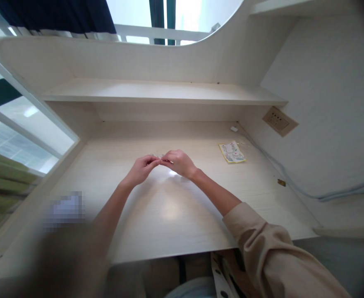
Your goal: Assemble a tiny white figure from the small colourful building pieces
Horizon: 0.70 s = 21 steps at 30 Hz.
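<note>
Above the middle of the pale wooden desk (132,231), my two hands meet fingertip to fingertip. My left hand (143,169) is closed in a pinch, thumb pressed toward the index finger. My right hand (179,162) is closed as well, its fingers bent down over the same spot. Between them a small shiny, clear-looking piece (157,156) shows a little at the fingertips; it is mostly hidden, and I cannot tell its kind.
A printed card with a yellow border (232,152) lies right of my hands, clear plastic beside it. Grey cables (281,165) run along the right wall below a socket plate (280,121). A shelf (163,91) spans the back. A blurred-out pale object (65,209) lies at left.
</note>
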Available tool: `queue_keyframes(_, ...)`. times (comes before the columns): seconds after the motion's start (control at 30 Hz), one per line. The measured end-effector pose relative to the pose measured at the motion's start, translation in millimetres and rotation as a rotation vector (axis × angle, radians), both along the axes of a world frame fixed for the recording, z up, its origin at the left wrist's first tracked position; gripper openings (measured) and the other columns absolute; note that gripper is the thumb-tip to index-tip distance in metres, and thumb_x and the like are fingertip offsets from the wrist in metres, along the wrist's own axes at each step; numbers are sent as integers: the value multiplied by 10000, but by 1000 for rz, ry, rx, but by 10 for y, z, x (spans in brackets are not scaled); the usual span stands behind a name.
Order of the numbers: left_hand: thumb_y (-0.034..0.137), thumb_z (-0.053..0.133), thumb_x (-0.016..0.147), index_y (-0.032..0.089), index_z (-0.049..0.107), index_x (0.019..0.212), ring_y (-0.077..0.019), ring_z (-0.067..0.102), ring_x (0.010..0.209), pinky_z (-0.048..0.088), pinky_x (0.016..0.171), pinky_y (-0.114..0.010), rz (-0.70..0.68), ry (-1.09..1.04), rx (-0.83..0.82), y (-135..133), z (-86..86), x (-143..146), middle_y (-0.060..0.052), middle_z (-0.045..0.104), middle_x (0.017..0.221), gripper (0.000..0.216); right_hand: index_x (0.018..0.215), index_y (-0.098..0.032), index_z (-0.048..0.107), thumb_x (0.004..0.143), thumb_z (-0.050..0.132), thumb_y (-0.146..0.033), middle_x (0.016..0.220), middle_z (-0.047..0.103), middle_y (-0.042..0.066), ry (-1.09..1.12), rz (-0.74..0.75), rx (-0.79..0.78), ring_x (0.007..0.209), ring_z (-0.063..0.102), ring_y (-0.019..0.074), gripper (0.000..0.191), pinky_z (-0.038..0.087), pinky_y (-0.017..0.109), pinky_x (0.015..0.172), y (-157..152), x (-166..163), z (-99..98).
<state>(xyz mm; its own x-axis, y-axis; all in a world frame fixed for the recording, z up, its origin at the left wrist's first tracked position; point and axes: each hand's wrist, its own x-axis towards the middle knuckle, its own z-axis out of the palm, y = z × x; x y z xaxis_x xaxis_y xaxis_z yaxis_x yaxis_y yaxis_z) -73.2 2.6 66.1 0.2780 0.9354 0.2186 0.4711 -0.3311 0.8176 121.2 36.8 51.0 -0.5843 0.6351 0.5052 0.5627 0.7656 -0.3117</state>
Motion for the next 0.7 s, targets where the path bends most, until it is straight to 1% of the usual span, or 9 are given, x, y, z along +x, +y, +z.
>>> queue_keyframes(0.07,475,586,840,154,715,851,-154,558,700,418,641,-252,16,-40,-18,-37,12,60,-42,672,782,346,842,-176,709,930,535,-424,874,734,53,29,-12,13,836,652,146,315,383,268,761,-48,40,1)
queue_keyframes(0.17,478,628,809,156,727,839,-140,530,636,398,594,-242,47,-93,-58,-83,19,150,-26,653,703,338,867,-175,700,927,548,-409,889,733,53,84,-21,34,862,655,148,286,379,272,759,-104,97,-18)
queue_keyframes(0.23,476,649,794,156,730,853,-130,495,590,376,555,-239,54,-127,-91,-102,19,201,-14,623,646,335,897,-176,697,931,550,-380,928,734,61,121,-20,41,908,654,152,254,383,274,778,-130,126,-40)
queue_keyframes(0.37,479,666,779,156,733,883,-121,451,551,343,514,-237,52,-190,-116,-116,4,275,0,576,597,345,915,-183,696,934,549,-335,979,733,73,177,-35,20,963,649,158,212,398,279,822,-165,158,-78)
queue_keyframes(0.57,511,661,761,169,738,807,-131,467,558,356,515,-247,72,-212,-86,-107,-88,317,-4,573,584,353,892,-187,699,913,587,-308,943,740,59,230,-62,-10,926,661,154,166,401,277,829,-191,166,-134)
queue_keyframes(0.7,526,676,734,178,736,778,-145,501,585,376,536,-254,112,-208,-76,-93,-177,300,-14,602,600,356,892,-198,702,908,592,-340,945,742,55,228,-58,-52,923,661,148,181,398,271,826,-190,160,-205)
